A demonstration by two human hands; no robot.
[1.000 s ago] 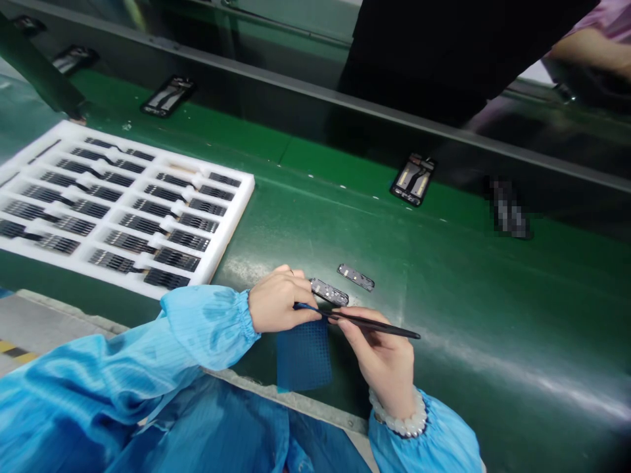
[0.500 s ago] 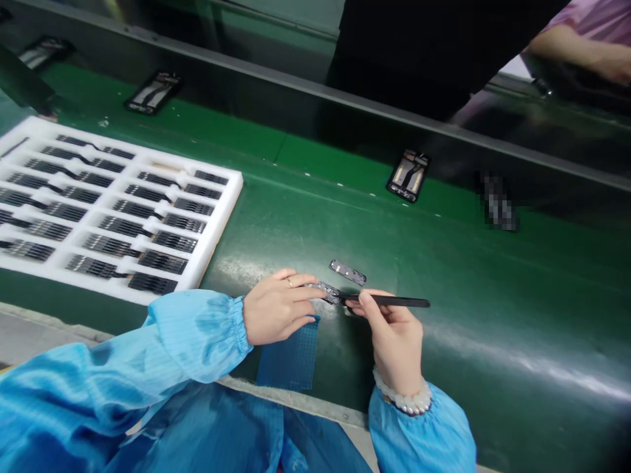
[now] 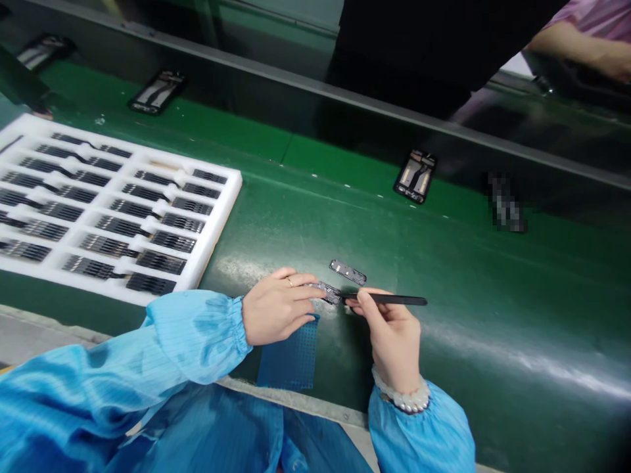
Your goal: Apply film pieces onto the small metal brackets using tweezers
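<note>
The slim black tool (image 3: pixel 394 299), pinched in the closed grip of the right hand (image 3: pixel 396 332), has shifted from the blue textured sheet (image 3: pixel 288 361) to the four-o'clock end of the grey-black rectangular module (image 3: pixel 332 293), under the extended fingers of the left hand (image 3: pixel 279 307), making that the working spot.

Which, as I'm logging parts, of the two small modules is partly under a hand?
The nearer module, its left end covered by the left hand; the farther module lies uncovered.

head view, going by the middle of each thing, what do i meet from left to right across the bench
White foam tray → left hand → loose slim part → right hand → phone-like frame → pixelated item.
</note>
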